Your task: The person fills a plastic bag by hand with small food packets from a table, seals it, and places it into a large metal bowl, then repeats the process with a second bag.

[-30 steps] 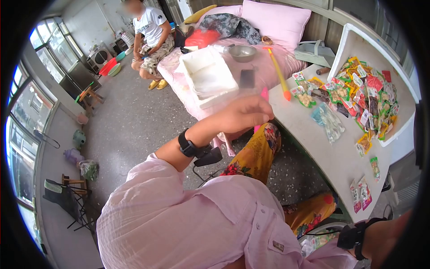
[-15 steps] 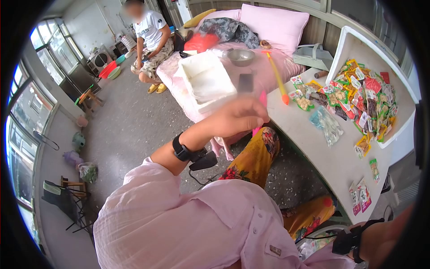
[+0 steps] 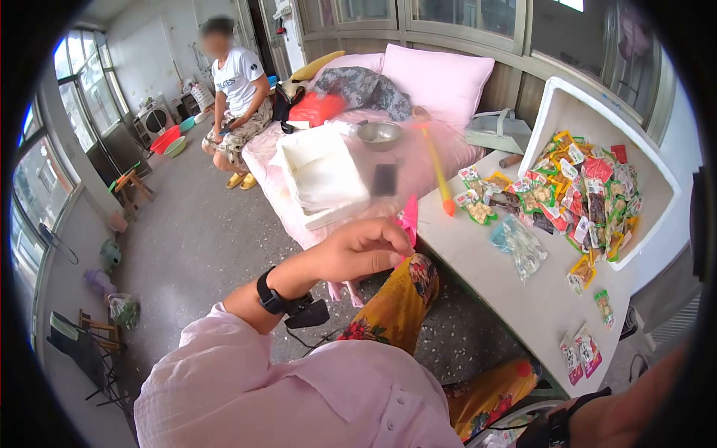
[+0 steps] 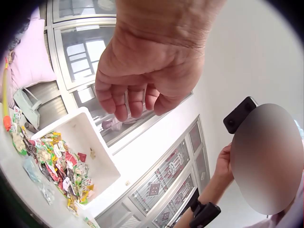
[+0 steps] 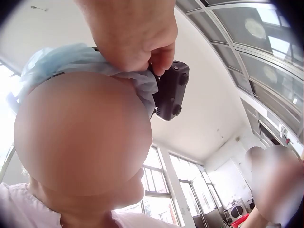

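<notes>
My left hand (image 3: 362, 250) hangs in the air above my knee, its fingers loosely bent and holding nothing; the left wrist view shows the same hand (image 4: 149, 76) from the palm side. At the side of my head, my right hand (image 5: 137, 35) grips the black head-worn camera (image 5: 171, 90), with fingertips at its edge. In the left wrist view that camera (image 4: 240, 115) sits beside the raised right hand (image 4: 224, 161). The head view shows only the right forearm and its strap at the lower right.
Snack packets (image 3: 590, 190) fill a white foam box (image 3: 657, 168) on the table (image 3: 485, 261), with loose packets before it. A second foam box (image 3: 321, 175), a metal bowl (image 3: 379, 134) and a phone (image 3: 385, 179) lie on the pink bed. A person (image 3: 239, 82) sits beyond.
The head view has tilted up and turned right, so the room has shifted down and left in it. My left hand appears lower and further left, its fingers still loosely bent.
</notes>
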Demonstrator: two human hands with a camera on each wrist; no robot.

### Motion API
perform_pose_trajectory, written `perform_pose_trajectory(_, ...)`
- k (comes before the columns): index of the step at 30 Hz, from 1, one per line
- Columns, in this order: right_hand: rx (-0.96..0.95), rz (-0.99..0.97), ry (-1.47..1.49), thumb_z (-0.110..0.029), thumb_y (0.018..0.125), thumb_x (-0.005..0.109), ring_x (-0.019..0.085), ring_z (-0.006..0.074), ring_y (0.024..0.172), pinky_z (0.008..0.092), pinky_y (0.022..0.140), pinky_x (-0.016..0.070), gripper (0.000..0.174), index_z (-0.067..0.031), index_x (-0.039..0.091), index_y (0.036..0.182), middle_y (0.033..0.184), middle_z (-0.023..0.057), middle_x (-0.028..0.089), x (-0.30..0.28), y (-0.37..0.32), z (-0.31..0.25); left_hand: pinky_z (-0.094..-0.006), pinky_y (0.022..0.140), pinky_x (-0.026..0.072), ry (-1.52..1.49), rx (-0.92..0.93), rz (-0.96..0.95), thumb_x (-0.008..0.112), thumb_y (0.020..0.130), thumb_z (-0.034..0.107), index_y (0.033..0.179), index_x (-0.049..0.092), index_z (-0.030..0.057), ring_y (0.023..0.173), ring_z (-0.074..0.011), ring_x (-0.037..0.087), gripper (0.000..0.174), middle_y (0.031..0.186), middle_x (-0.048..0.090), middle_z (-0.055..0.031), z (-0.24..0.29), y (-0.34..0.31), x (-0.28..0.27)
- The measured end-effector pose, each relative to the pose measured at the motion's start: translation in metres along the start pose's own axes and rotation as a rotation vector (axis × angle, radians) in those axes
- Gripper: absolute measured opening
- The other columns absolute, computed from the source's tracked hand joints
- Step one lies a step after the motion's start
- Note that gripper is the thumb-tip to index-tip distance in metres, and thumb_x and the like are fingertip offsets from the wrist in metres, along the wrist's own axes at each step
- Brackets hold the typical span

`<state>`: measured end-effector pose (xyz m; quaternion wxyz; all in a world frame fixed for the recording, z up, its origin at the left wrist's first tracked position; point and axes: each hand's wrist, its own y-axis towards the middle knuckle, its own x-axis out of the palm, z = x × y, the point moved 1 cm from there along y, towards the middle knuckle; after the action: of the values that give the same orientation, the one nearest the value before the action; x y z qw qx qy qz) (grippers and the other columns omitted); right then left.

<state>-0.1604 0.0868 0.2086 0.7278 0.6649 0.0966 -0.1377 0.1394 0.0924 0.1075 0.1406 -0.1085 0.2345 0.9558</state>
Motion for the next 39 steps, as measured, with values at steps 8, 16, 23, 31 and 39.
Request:
perform_pose_trajectory(8, 0.029, -0.004, 0.008, -0.025, 0.084, 0.029, 0.043, 0.0264, 0.093, 0.0383, 0.081, 0.0346, 0.037, -0.0008, 0.035, 0.112, 0.102, 0.0123, 0.046, 0.007, -0.002, 0.005, -0.0282, 0.076, 0.0409, -0.096, -0.03, -0.027, 0.049, 0.079, 0.001, 0.091, 0.048, 0.0013, 0.093, -0.0196, 0.048, 0.012, 0.097, 0.05, -0.0118, -0.007, -0.003, 0.005)
perform_pose_trajectory(16, 0.06, -0.013, 0.001, -0.024, 0.084, 0.03, 0.044, 0.0264, 0.09, 0.0384, 0.08, 0.0355, 0.036, 0.0007, 0.037, 0.11, 0.1, 0.0134, 0.047, 0.013, -0.002, 0.012, -0.0293, 0.077, 0.0402, -0.158, -0.068, -0.051, 0.048, 0.078, 0.0, 0.093, 0.048, 0.0019, 0.094, -0.0194, 0.046, 0.015, 0.096, 0.05, -0.011, -0.017, -0.01, 0.012)
perform_pose_trajectory(23, 0.037, 0.007, -0.046, -0.022, 0.084, 0.032, 0.046, 0.0264, 0.088, 0.0384, 0.079, 0.0364, 0.035, 0.002, 0.039, 0.108, 0.097, 0.0144, 0.048, 0.014, -0.002, 0.01, -0.0275, 0.079, 0.0366, -0.214, -0.042, -0.054, 0.05, 0.079, 0.002, 0.093, 0.046, 0.0003, 0.09, -0.0158, 0.047, 0.015, 0.095, 0.05, -0.0078, -0.023, -0.008, 0.018)
perform_pose_trajectory(31, 0.023, -0.003, -0.062, -0.02, 0.083, 0.033, 0.047, 0.0264, 0.086, 0.0385, 0.077, 0.0373, 0.034, 0.0035, 0.041, 0.106, 0.095, 0.0155, 0.05, 0.022, 0.001, 0.01, -0.0232, 0.076, 0.0371, -0.189, -0.106, -0.059, 0.05, 0.08, 0.006, 0.092, 0.048, 0.0013, 0.087, -0.0106, 0.046, 0.013, 0.092, 0.049, -0.004, -0.039, -0.017, 0.019)
perform_pose_trajectory(39, -0.021, 0.014, -0.024, -0.018, 0.083, 0.034, 0.049, 0.0263, 0.083, 0.0386, 0.076, 0.0383, 0.032, 0.005, 0.043, 0.105, 0.092, 0.0166, 0.051, 0.015, 0.015, 0.007, -0.0217, 0.073, 0.0392, -0.31, -0.292, -0.013, 0.051, 0.08, 0.008, 0.092, 0.049, 0.0022, 0.084, -0.0086, 0.048, 0.013, 0.091, 0.052, -0.0026, -0.082, -0.024, 0.019)
